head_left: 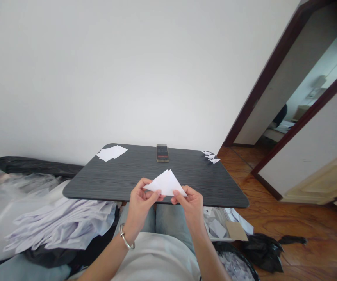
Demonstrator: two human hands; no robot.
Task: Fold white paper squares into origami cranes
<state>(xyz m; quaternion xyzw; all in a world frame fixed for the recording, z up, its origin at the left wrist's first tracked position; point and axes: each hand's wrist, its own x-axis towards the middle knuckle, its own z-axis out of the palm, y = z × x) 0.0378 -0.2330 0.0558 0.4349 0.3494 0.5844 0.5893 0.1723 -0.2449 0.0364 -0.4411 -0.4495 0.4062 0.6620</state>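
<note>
Head view: my left hand (141, 200) and right hand (187, 201) grasp a folded white paper triangle (165, 183) between fingers and thumbs, over the near edge of a dark wood-grain table (98, 183); a dark packet's (162, 153) label is too small to read.

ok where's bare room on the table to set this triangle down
The dark tabletop is bare left of your left hand, below the white paper sheets, and right of your right hand, below the small folded pieces. The far edge is crowded, with a dark device too.
</note>
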